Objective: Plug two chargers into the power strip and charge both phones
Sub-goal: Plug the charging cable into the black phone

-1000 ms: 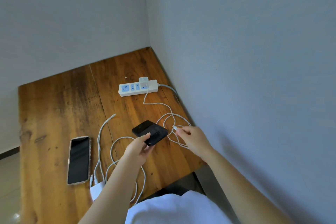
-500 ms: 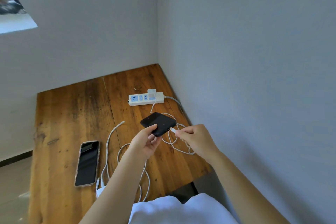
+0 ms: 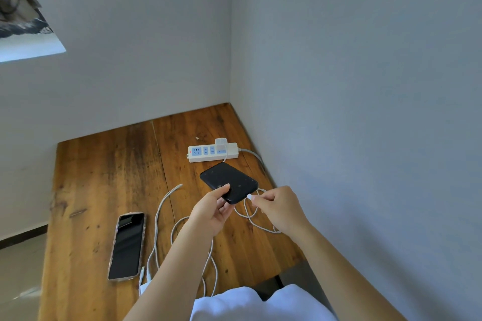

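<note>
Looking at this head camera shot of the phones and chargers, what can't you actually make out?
- Black phone: its port is too small to see, so whether the cable plug pinched by the right hand is seated is unclear.
- Second charger: mostly hidden behind the left forearm.
- Power strip: its sockets are too small to read, and its cord runs out of sight at the wall.

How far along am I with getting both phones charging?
Done: one white charger block sits in the white power strip. In hand: left hand holds the black phone; right hand brings the white cable plug to its edge. Left: the patterned-case phone and second white charger lie unconnected.
</note>
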Demonstrator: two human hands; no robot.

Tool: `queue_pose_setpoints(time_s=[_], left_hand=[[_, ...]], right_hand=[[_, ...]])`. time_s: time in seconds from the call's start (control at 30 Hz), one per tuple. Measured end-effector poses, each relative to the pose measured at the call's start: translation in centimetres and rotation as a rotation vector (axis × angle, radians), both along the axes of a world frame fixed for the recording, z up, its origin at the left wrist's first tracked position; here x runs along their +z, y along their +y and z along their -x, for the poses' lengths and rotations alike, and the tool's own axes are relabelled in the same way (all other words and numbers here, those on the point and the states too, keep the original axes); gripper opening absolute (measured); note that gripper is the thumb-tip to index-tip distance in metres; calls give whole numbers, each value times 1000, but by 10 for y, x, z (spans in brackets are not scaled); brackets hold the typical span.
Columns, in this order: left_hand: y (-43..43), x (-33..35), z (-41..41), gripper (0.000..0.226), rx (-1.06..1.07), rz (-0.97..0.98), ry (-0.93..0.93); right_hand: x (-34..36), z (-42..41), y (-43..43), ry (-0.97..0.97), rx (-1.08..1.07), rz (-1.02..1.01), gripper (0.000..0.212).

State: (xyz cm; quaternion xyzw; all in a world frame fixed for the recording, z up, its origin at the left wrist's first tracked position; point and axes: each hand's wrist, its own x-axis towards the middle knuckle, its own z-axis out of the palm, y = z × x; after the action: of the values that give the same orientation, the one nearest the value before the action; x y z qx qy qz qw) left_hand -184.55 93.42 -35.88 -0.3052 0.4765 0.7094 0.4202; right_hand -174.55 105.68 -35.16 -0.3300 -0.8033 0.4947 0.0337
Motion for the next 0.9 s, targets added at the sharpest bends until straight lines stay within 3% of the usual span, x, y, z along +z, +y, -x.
queue_pose_setpoints(time_s=[0.73, 0.9], left_hand=[[16, 1, 10, 24, -62, 62, 71], [8, -3, 10, 31, -75, -36, 48]], right_hand=[[4, 10, 1, -5, -78, -1, 34], [0, 8, 4, -22, -47, 61, 35]])
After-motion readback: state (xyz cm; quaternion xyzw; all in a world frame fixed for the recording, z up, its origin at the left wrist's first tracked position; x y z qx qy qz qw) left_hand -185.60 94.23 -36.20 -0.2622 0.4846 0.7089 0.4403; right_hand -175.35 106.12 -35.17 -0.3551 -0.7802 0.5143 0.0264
